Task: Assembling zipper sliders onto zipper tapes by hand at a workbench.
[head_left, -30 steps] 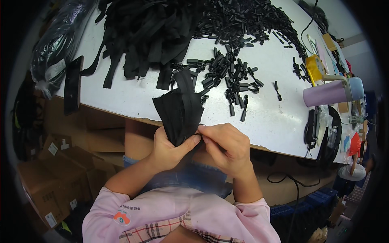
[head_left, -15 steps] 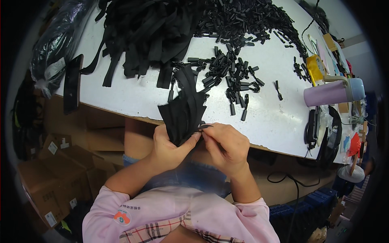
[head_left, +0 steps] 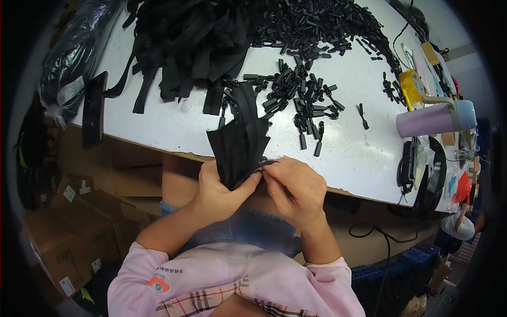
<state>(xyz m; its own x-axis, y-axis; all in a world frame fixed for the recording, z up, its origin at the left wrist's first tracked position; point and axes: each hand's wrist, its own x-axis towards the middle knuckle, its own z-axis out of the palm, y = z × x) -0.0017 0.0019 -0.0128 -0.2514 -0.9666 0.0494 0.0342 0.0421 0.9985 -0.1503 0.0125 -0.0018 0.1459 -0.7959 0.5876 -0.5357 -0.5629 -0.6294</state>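
Note:
My left hand (head_left: 224,195) is closed around the lower end of a fanned bunch of black zipper tapes (head_left: 240,148), with the thumb pressed on it. The bunch stands up over the table's near edge, its far end reaching onto the white top. At the tape ends, my right hand (head_left: 297,186) pinches a small black zipper pull (head_left: 270,162) between thumb and forefinger. My fingers partly hide that pull and its slider. Beyond the bunch lies a loose group of black zipper pulls (head_left: 301,95), with a single one (head_left: 363,116) apart to the right.
Black tapes (head_left: 195,47) are heaped at the far left of the table (head_left: 348,164), beside more zipper pulls (head_left: 317,24). A dark phone-like slab (head_left: 95,111) and plastic-wrapped bundle (head_left: 76,63) lie left. Right stands a lilac bottle (head_left: 428,121). Cardboard boxes (head_left: 68,243) sit below left.
Both hands stay almost in place at the tape ends. The tape bunch has shifted very slightly; my right hand still pinches the zipper pull.

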